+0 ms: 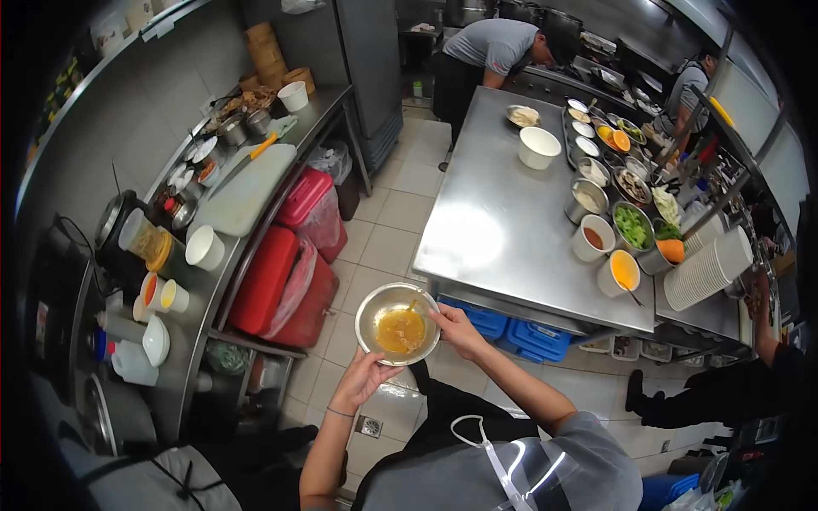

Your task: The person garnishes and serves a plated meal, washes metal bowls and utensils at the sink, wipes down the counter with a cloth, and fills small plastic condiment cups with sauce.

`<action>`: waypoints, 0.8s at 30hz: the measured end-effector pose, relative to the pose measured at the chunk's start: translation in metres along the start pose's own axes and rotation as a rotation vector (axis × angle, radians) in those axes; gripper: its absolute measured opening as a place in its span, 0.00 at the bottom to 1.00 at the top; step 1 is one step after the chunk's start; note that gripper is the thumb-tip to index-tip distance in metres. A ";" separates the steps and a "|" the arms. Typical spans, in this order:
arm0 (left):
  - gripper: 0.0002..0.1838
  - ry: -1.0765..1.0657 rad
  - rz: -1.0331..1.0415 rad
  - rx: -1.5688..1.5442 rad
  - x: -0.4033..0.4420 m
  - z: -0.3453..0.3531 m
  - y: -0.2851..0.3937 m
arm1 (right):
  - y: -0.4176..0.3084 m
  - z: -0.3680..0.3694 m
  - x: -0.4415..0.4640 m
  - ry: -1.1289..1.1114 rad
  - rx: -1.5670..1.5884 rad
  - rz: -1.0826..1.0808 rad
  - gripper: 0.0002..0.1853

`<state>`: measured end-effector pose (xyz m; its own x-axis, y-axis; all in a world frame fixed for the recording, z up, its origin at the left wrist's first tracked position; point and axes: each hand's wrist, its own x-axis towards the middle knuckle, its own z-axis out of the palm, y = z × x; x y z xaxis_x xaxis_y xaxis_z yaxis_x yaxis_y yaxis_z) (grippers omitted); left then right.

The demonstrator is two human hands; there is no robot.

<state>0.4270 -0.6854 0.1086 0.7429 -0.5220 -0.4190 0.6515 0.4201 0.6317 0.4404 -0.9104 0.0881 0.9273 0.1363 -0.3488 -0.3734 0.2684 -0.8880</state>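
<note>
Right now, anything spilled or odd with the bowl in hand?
Nothing stands out. The left hand and right hand hold the round silver metal bowl by opposite sides; the yellow-brown liquid is pooled inside, and none visibly shows on the pale tiled floor.

Metal bowl [382, 300], yellow-brown liquid [401, 331], apparently lumpy

One head-worn camera looks forward and steeply down through a wide, bending lens with dark corners: the wearer's grey shirt [426, 479] lies nearest, below; the metal bowl [373, 317] just under mid-frame; the steel surface [486, 196] ahead; the cooking range [545, 87] farther, near the top.
</note>
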 end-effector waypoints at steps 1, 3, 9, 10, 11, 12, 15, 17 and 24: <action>0.29 -0.008 -0.010 -0.001 0.011 -0.009 0.011 | 0.006 0.002 0.022 0.022 -0.011 -0.014 0.16; 0.29 -0.017 -0.009 0.009 0.034 -0.031 0.033 | 0.004 0.011 0.061 0.076 -0.070 -0.046 0.14; 0.32 -0.102 -0.020 -0.220 0.090 -0.060 0.121 | -0.026 0.040 0.170 0.185 -0.181 -0.104 0.15; 0.36 -0.104 -0.018 -0.193 0.096 -0.062 0.139 | -0.031 0.046 0.182 0.184 -0.182 -0.095 0.15; 0.40 -0.112 -0.010 -0.166 0.106 -0.066 0.154 | -0.038 0.051 0.198 0.214 -0.201 -0.132 0.17; 0.40 -0.116 -0.001 -0.169 0.117 -0.072 0.166 | -0.046 0.054 0.216 0.243 -0.221 -0.178 0.18; 0.41 0.024 -0.010 0.222 0.154 -0.096 0.202 | -0.045 0.058 0.280 0.260 -0.181 -0.213 0.22; 0.40 0.040 0.014 0.273 0.183 -0.108 0.225 | -0.070 0.071 0.298 0.248 -0.148 -0.239 0.23; 0.34 -0.040 0.140 -0.010 0.285 -0.137 0.296 | -0.122 0.100 0.390 0.408 -0.106 -0.315 0.17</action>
<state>0.8529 -0.6078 0.0867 0.8203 -0.4867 -0.3005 0.5431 0.4981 0.6760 0.8452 -0.7946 0.0903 0.9371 -0.3240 -0.1297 -0.0895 0.1359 -0.9867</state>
